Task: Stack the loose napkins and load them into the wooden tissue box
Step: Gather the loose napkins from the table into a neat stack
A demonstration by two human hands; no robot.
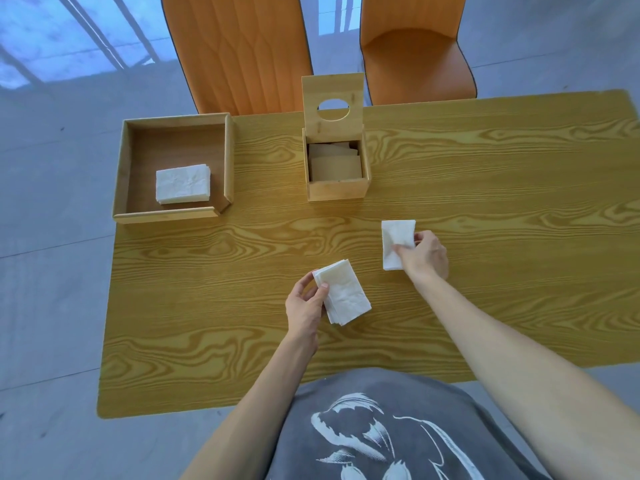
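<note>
My left hand (pixel 306 308) grips a small stack of folded white napkins (pixel 346 297) by its left edge, near the middle of the table. To the right, my right hand (pixel 424 254) pinches another folded white napkin (pixel 394 237) by its right side; whether it rests on the table or is lifted I cannot tell. The wooden tissue box (pixel 337 190) stands farther back, its lid with a round hole (pixel 333 102) tipped up. Several napkins lie inside it, in shadow.
A shallow wooden tray (pixel 166 214) at the back left holds a stack of white napkins (pixel 183 183). Two orange chairs (pixel 242 50) stand behind the yellow wood-grain table (pixel 485 188). The table's left edge and near edge are close to my arms.
</note>
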